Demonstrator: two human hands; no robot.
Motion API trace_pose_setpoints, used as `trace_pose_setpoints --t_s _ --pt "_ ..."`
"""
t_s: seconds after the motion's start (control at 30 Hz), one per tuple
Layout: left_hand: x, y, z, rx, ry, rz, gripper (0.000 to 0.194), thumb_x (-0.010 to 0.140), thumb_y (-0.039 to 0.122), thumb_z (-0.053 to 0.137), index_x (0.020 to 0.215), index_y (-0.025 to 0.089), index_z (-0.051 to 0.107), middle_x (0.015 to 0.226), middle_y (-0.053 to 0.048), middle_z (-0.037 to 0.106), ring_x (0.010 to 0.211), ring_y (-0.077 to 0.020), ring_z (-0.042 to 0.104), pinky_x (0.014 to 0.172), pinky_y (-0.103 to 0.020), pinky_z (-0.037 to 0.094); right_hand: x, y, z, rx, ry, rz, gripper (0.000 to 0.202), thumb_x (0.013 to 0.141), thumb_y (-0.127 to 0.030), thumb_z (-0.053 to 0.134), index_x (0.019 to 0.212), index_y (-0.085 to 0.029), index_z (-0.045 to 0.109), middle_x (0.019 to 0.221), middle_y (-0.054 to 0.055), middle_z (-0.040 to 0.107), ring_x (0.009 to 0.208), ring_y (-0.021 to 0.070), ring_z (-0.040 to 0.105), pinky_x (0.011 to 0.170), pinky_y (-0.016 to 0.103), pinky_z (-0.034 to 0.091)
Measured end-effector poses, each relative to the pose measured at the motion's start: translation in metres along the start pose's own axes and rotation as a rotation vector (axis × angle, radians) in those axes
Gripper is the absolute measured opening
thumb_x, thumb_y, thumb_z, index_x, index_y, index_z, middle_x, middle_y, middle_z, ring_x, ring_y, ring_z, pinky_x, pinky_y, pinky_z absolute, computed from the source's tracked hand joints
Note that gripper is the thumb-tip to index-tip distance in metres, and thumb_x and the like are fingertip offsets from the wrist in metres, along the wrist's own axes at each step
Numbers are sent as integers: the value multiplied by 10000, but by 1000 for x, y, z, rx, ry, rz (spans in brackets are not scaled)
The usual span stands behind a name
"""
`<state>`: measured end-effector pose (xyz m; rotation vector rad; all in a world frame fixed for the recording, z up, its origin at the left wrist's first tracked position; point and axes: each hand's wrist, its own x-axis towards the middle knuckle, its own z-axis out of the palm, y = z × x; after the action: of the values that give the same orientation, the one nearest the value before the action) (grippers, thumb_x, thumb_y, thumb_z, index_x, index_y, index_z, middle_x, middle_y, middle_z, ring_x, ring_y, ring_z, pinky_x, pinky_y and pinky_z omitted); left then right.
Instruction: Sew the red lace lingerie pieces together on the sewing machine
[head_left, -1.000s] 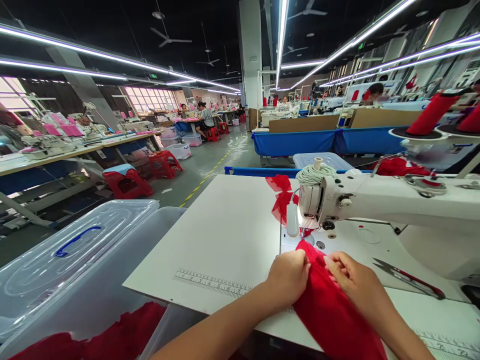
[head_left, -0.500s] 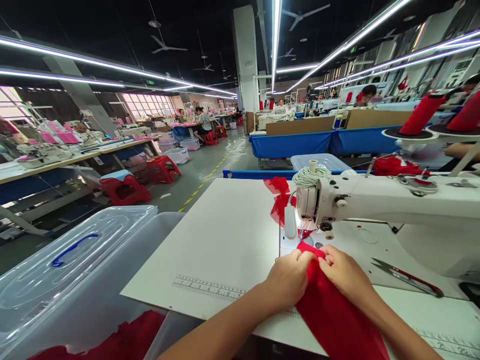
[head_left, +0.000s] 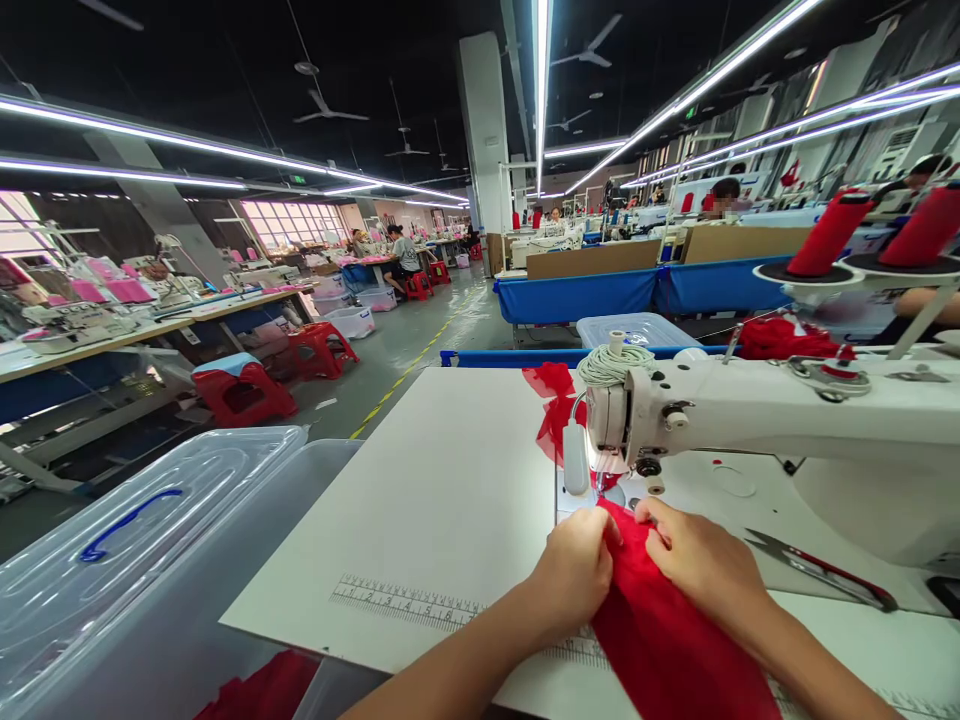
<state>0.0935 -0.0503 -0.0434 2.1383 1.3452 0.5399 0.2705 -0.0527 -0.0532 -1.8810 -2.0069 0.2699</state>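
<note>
"Red cloth [head_left: 675,640] stretches from just in front of a sewing machine's needle area, across the desk [head_left: 420,470] and down over its near edge. Both hands are on its upper end."

"How do the fingers stand?"

"On the left hand [head_left: 577,565], they are clamped on the cloth's left edge, knuckles up. On the right hand [head_left: 697,560], thumb and forefinger are closed on the opposite edge, a little lower than the cloth's top. Cloth spans the space between the 2 hands."

"And around them?"

"Directly ahead is the white sewing machine [head_left: 757,400], its arm reaching in from the right. Pale green cord [head_left: 615,367] sits coiled on its head, and a small white lamp [head_left: 575,458] hangs beside the needle. More red shows under the needle; whether it joins the held piece cannot be told. Sheer red fabric [head_left: 556,415] lies crumpled behind the lamp."

"Anything near the right hand?"

"Scissors [head_left: 821,570] with red on the handle, resting on the desk beyond the wrist. A printed ruler [head_left: 405,603] runs along the near side, passing beneath the left forearm."

"Farther out?"

"At left, a clear plastic bin [head_left: 247,560] holds red material [head_left: 262,688], near a clear lid with a blue handle [head_left: 127,525]. At right stand 2 spools [head_left: 829,240] of red thread. Across the aisle, red stools [head_left: 244,392] line a row of workstations, where a person in a gray shirt [head_left: 405,255] sits under strip lights."
</note>
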Motion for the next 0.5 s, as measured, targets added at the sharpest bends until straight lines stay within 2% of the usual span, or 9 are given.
trace_pose_setpoints --t_s 0.1,0.2,0.27,0.37,0.5 --pt "3 0 1 -35 -26 9 282 756 -36 397 821 188 556 914 -28 670 830 -153 619 723 -239 469 -2 -5 5 24 83 -176 228 820 -189 366 755 -244 577 784 61 646 673 204 615 501 279 402" --pt "7 -1 1 -62 -54 28 256 740 -29 419 784 186 549 832 -6 672 743 -132 613 660 -209 468 -3 -9 11 106 113 -385 341 915 -193 292 797 -232 609 934 80 670 860 186 659 715 295 532" --pt "9 -4 -1 -56 -49 32 233 736 -19 427 753 185 538 797 -4 664 705 -123 598 635 -199 457 -1 -7 14 152 127 -467 367 938 -180 285 849 -220 639 960 77 694 885 166 678 777 282 556" --pt "9 -9 -7 -5 -24 35 194 716 2 456 690 190 496 746 1 630 647 -116 553 602 -201 426 2 3 19 162 183 -551 348 922 -144 345 1032 -193 672 1077 90 718 953 177 693 822 299 578" --pt "15 -14 -14 129 30 -4 254 730 126 534 582 207 344 540 31 410 500 -124 402 505 -251 324 5 17 26 69 249 -677 362 868 -83 408 1077 -191 683 1131 83 718 949 196 696 818 334 595"
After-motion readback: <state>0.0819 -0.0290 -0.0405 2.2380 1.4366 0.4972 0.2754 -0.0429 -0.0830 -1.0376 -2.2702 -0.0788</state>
